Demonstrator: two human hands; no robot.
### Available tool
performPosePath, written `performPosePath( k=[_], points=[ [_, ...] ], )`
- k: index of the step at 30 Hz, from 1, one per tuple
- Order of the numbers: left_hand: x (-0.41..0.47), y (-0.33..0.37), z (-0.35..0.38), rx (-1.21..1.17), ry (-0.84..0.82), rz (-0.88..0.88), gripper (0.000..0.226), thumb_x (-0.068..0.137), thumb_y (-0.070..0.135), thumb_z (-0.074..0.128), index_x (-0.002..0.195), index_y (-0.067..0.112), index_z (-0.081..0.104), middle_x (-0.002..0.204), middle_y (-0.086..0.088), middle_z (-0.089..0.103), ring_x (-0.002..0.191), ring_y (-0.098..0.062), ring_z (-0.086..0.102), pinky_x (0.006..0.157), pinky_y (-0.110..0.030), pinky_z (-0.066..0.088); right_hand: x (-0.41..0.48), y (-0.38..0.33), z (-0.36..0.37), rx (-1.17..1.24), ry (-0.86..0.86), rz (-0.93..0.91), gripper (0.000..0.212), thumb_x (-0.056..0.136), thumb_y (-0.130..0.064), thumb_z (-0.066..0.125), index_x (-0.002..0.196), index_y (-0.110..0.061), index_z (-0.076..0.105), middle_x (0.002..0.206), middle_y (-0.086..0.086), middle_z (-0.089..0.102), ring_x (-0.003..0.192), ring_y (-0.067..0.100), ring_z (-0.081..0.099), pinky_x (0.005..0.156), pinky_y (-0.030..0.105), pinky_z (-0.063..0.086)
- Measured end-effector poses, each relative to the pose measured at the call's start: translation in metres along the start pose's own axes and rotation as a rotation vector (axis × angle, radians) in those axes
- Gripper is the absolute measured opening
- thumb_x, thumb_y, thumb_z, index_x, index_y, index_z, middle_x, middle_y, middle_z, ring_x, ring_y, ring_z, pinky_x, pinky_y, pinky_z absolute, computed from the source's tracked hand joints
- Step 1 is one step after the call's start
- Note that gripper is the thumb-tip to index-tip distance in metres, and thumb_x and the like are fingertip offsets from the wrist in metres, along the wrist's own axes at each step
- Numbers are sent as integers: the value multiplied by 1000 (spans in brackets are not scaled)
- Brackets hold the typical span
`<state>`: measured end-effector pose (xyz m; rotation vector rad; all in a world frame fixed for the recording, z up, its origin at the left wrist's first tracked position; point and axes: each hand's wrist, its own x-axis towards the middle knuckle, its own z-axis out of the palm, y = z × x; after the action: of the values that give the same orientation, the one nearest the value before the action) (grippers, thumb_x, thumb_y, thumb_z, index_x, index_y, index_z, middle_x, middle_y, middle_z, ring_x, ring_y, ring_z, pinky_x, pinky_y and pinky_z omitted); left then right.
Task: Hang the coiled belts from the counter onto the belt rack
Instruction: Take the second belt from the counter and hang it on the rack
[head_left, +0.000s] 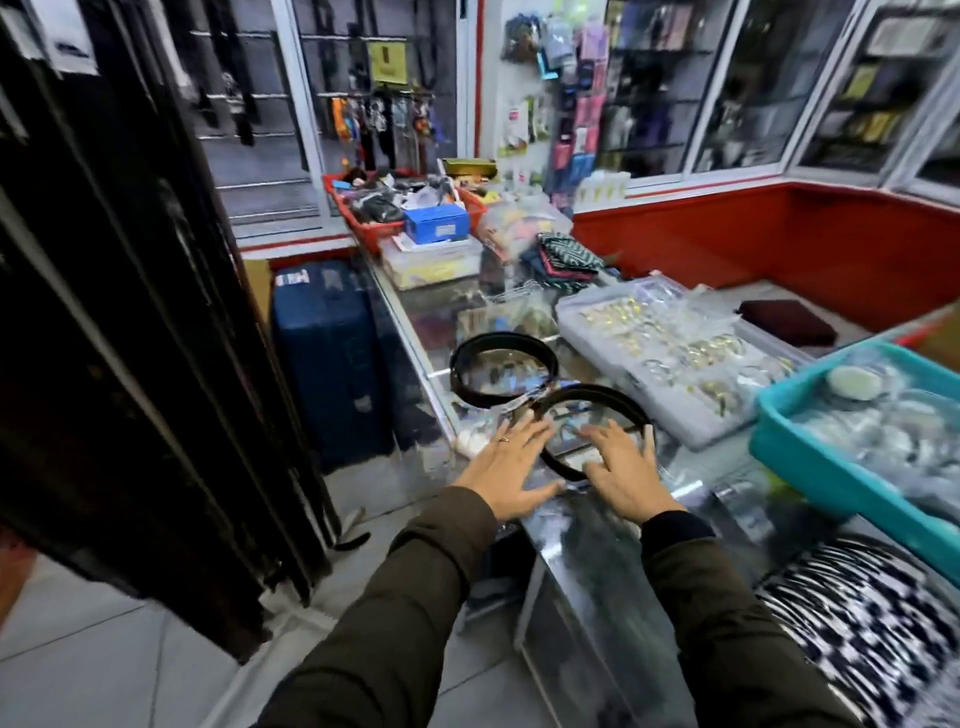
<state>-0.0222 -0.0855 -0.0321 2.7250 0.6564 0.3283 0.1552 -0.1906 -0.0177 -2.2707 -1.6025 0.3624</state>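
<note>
Two coiled black belts lie on the glass counter (613, 551). The farther belt (503, 340) rests untouched. The nearer belt (597, 394) lies under my hands. My left hand (511, 465) is spread flat at that coil's left edge, fingers apart. Over the coil's near right side, my right hand (621, 470) is also spread, its fingertips inside the loop. Neither hand grips anything. The belt rack (135, 322), with many dark belts hanging from it, fills the left side of the view.
A blue suitcase (332, 358) stands on the floor between rack and counter. On the counter sit a white tray of rings (675, 358), a teal bin (841, 467), red baskets (374, 228) and folded cloth (878, 629).
</note>
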Motion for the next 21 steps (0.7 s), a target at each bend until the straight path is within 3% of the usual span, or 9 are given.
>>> performPosePath(
  k=[3,5,7,9,13,19,21],
  points=[
    [15,13,14,70,-145,-26,73,99,50,48,158,13,25,166,-4,26,157,-23,11,127,-44,8,-5,9,-9,-52,-210,65,70,77,-54,40,137,-24,59,149,0,55,147,19,39,122,55,-13],
    [22,18,21,90,-173,-49,60,100,43,49,152,13,40,157,-8,42,150,-27,29,122,-43,22,-8,12,-10,-37,-223,48,56,79,-44,55,131,-25,65,136,1,67,135,21,54,125,45,13],
    [26,19,25,68,-136,-49,45,98,36,54,137,13,55,137,-13,56,133,-32,47,108,-41,37,-9,18,-9,38,-177,23,40,83,-21,64,123,-23,72,122,4,75,119,22,67,107,30,43],
    [27,20,26,54,-97,-50,35,97,29,56,128,12,60,125,-13,60,121,-32,54,100,-41,42,-6,23,-10,62,-180,10,34,82,-12,68,113,-22,77,110,4,79,104,19,72,94,28,54],
    [14,19,23,89,-37,-64,32,100,24,53,128,10,59,126,-13,61,120,-31,55,96,-41,44,0,23,-12,89,-195,-9,24,71,-24,84,96,-26,82,89,-5,81,85,12,74,82,38,61],
    [-35,0,1,142,120,-15,27,97,20,52,120,8,60,119,-12,62,112,-31,57,92,-38,44,-3,-16,-2,322,-208,-87,30,63,-11,94,87,-7,77,80,10,80,80,20,79,77,35,63],
    [-56,-12,-10,151,173,-19,30,96,20,52,124,11,60,123,-9,62,117,-27,56,97,-37,45,-3,-38,4,365,-201,-123,29,63,-9,94,85,-5,75,76,12,80,73,13,78,69,30,62]
  ],
)
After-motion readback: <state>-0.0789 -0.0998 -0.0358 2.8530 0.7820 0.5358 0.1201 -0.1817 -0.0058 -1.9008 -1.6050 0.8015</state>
